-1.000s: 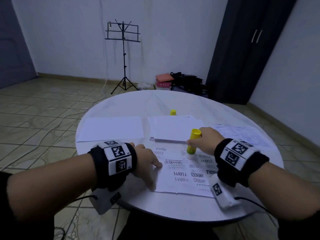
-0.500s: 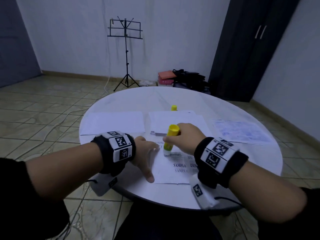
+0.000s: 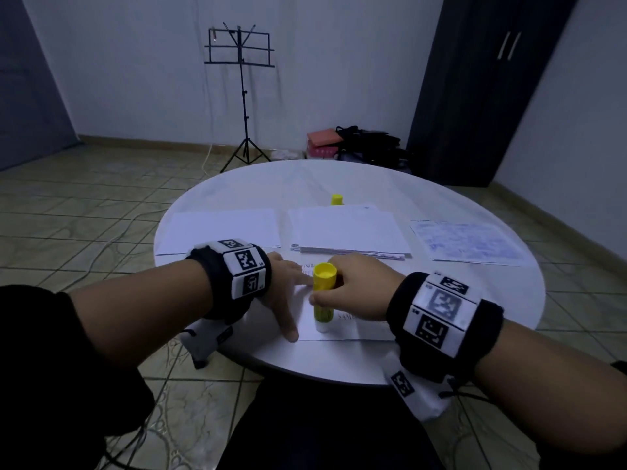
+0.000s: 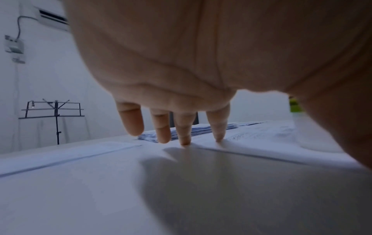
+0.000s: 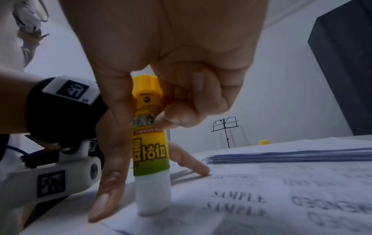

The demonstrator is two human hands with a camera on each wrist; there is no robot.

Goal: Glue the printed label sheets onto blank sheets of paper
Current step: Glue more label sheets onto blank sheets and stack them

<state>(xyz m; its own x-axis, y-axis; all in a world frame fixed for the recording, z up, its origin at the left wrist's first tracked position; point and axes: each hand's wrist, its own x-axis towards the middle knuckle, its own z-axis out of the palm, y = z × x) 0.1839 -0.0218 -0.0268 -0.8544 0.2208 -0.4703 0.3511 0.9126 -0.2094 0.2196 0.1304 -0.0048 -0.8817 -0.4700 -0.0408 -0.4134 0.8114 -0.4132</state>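
Round white table (image 3: 441,337) fills mid-frame, w/ paper laid across it. Far left: a blank sheet (image 3: 220,230), flat. Centre: a stack of blank sheets (image 3: 346,232), edges slightly fanned. Far right: a sheet w/ faint print (image 3: 471,242), apart from the stack. Nearest the person: printed label sheet (image 5: 261,198), "SAMPLE" text readable, lying flat just in front of the stack.

Left hand (image 3: 281,293) is spread wide, fingers straight & splayed; fingertips (image 4: 185,141) press the label sheet's left edge, thumb stretched toward the near corner. Holds nothing.

Right hand (image 3: 353,293) grips the glue stick (image 5: 150,143): thumb on one side, curled fingers on the other. Stick is upright, yellow twist end up, white glue end touching the label sheet near its left near corner, just beside the left hand's thumb.

Small yellow cap (image 3: 337,199) stands behind the stack, well apart from both hands.
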